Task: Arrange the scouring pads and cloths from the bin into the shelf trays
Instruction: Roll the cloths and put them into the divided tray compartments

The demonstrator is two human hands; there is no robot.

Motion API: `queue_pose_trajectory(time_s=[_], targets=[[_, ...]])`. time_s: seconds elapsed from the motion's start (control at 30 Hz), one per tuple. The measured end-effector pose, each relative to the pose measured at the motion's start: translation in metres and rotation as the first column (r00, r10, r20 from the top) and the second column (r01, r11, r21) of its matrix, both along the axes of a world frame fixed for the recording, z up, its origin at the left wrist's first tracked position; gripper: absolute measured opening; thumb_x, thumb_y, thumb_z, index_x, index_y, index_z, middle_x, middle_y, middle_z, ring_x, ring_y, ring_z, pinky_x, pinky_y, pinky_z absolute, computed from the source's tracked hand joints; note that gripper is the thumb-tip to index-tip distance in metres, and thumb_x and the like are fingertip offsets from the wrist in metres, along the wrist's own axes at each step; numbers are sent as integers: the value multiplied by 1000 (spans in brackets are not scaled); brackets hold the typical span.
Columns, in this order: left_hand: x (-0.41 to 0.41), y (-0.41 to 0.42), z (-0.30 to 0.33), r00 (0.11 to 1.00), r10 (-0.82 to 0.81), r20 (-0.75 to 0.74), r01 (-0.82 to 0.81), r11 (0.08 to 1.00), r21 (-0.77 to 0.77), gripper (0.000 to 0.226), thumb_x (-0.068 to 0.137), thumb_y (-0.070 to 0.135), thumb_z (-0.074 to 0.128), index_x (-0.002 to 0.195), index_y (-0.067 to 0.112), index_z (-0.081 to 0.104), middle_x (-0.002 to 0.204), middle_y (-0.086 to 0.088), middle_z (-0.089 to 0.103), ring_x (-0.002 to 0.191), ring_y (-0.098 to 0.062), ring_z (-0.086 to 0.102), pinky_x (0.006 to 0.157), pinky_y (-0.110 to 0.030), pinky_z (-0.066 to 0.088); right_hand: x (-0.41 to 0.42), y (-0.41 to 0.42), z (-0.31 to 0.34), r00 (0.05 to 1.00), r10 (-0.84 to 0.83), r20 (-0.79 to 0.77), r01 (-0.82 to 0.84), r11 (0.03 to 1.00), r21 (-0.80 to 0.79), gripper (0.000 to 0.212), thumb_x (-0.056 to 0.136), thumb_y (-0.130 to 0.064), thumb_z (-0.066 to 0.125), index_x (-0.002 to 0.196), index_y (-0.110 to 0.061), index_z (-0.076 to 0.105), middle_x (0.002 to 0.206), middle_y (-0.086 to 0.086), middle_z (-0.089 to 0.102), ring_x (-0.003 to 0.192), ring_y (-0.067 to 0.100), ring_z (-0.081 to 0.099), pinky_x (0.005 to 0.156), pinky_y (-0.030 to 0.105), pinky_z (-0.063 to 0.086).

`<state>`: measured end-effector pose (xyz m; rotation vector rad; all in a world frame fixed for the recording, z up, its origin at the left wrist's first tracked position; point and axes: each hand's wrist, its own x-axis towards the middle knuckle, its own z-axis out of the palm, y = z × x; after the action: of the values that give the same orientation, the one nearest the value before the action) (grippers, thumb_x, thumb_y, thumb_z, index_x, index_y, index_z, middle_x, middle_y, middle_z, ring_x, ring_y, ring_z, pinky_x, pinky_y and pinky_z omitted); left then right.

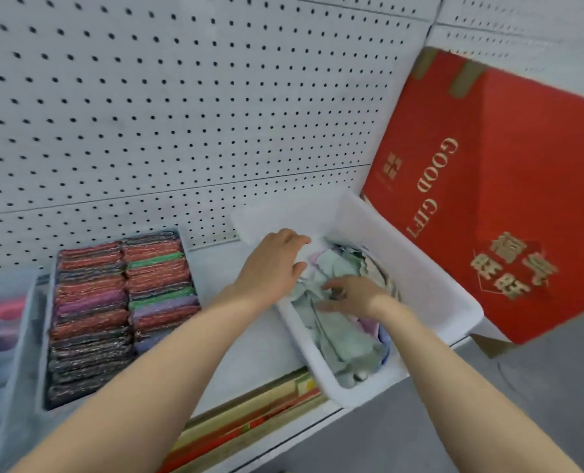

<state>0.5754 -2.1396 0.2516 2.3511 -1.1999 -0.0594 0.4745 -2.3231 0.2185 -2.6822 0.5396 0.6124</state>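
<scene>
A white plastic bin (430, 288) stands at an angle on the shelf, holding a loose heap of pale green, lilac and white cloths (343, 339). Both my hands are inside it. My left hand (276, 264) reaches over the bin's left wall, its fingers and thumb curved round the edge of a pale cloth at the top of the heap. My right hand (350, 297) lies on the green cloths with its fingers spread, slightly blurred. Left of the bin, a clear tray (45, 336) is packed with two rows of glittery red, green, purple and black scouring pads (120, 312).
A second clear tray (0, 336) at the far left holds pink and purple cloths. A red gift box (508, 186) stands right behind the bin. White pegboard (181, 97) backs the shelf. A bare strip of shelf (242, 353) lies between the pad tray and the bin.
</scene>
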Motion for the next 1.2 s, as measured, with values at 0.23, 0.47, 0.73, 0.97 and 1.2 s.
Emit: queue_pose_trajectory(time_s=[0.23,0.47,0.73,0.97,1.2], targets=[[18,-32,-27,994,52,-92,-39,989,140,50,98,40,50,144,22,42,139,-6,50,122,-29,50,100,-35,39,23,-32,9,944,-114,310,15,953,302,32,88,-23,65,63,-21,45,62,-8,44,61,11,42,63,32,34],[27,-36,3,753,-68,-654,-109,968,-226,48,86,48,67,127,30,49,128,8,61,113,-9,61,97,-39,51,11,-31,86,759,-607,237,-113,235,965,17,68,-19,65,72,-17,48,77,8,45,72,21,43,64,34,32],[28,-37,44,423,-298,-856,-113,920,-376,46,85,37,68,125,15,63,114,2,71,106,-11,65,97,-22,47,-16,-22,104,725,-661,194,-234,29,972,11,71,-13,52,81,-10,51,78,7,55,71,21,55,65,30,48],[28,-33,79,732,-319,-602,13,890,-457,60,82,6,74,130,37,55,114,6,65,98,-7,65,88,-25,54,-4,-30,111,742,-633,221,-230,69,971,73,64,-37,87,126,-14,56,105,7,67,93,23,62,84,39,49],[29,-37,104,910,-145,-389,14,947,-321,73,76,26,79,132,51,41,108,20,63,96,-7,60,88,-25,48,18,-41,148,762,-491,422,-143,509,849,32,81,-16,75,110,-6,71,109,23,70,96,35,65,88,44,52]])
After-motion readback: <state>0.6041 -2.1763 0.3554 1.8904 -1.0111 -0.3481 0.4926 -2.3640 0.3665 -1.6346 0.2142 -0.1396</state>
